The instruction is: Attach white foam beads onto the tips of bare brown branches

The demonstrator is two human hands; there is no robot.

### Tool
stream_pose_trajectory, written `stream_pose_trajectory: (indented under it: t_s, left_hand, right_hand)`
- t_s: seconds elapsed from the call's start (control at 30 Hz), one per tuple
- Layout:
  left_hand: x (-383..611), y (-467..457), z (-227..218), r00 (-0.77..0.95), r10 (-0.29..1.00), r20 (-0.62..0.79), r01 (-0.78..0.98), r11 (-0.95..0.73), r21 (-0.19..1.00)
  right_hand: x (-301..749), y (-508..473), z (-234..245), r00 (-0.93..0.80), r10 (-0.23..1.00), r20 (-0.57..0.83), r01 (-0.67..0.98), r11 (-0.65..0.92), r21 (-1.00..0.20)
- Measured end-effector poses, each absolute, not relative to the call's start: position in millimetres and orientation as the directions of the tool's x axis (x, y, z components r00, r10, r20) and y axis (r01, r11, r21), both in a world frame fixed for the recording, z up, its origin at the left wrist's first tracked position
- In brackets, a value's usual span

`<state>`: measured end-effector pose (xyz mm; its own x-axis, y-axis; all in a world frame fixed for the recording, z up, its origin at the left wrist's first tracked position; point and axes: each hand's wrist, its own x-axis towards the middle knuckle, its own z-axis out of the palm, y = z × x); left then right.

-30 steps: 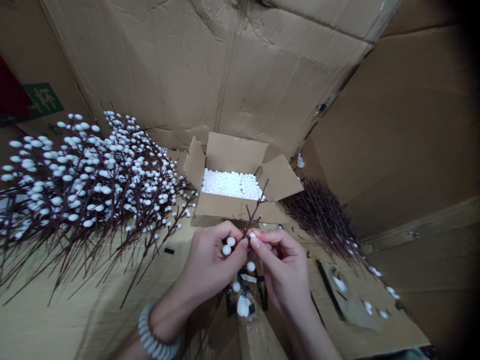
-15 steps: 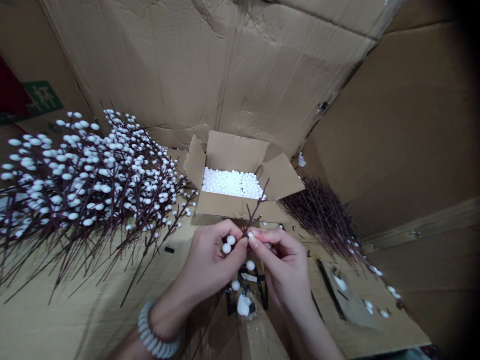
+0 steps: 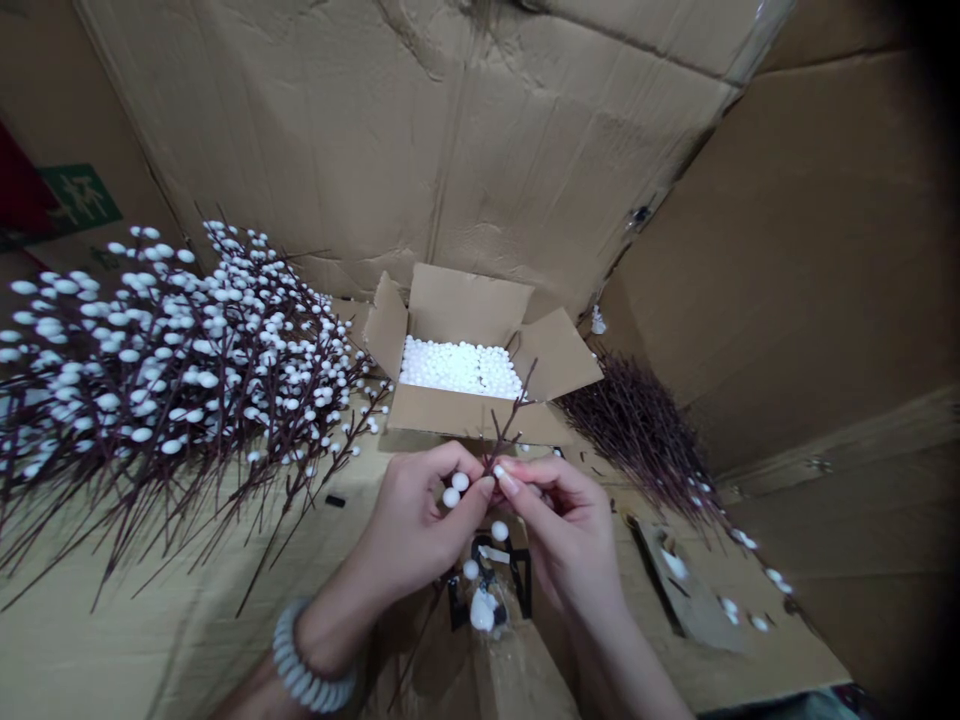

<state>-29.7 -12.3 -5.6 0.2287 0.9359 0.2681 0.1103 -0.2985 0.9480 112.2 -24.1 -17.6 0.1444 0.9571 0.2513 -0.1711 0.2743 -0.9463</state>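
My left hand (image 3: 424, 520) pinches a dark brown artificial twig (image 3: 506, 425), whose bare forked tip points up and away. Several white balls are fixed lower on that twig and hang beside my left fingers. My right hand (image 3: 566, 510) meets the left one, its thumb and forefinger closed on a small white ball (image 3: 499, 472) against the twig. Below my hands, a black holder (image 3: 491, 565) carries a white lump (image 3: 484, 608) on top of a taped cardboard piece. Part of the twig is hidden behind my fingers.
An open carton (image 3: 465, 408) full of white balls (image 3: 457, 365) stands ahead. To its left lies a pile of ball-tipped twigs (image 3: 202, 370); to its right, a bundle of bare twigs (image 3: 637, 430). A cardboard scrap (image 3: 697, 600) with white bits lies at right. Tall cardboard walls (image 3: 300, 130) enclose the table.
Both hands keep nearly the same pinch on the twig and ball. The whole view has shifted slightly, with things on the table appearing a little further left.
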Motion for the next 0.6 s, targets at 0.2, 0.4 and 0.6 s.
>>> stream_pose_trajectory:
  t_s: [0.2,0.4,0.6]
  left_hand:
    - [-29.0,-11.4,-6.6,0.237,0.931,0.276,0.105,-0.307,0.946]
    - [-29.4,-12.4,-5.1,0.243,0.935,0.26,0.094,-0.289,0.953]
    - [-30.9,-8.6,-1.3,0.282,0.937,0.205,0.028,-0.222,0.975]
  right_hand:
    - [112.2,-25.7,-20.0,0.123,0.953,0.277,-0.177,0.296,-0.939]
    - [113.2,-25.4,-18.9,0.114,0.948,0.298,-0.166,0.314,-0.935]
    - [109.7,-27.3,-18.0,0.172,0.928,0.331,-0.111,0.352,-0.929]
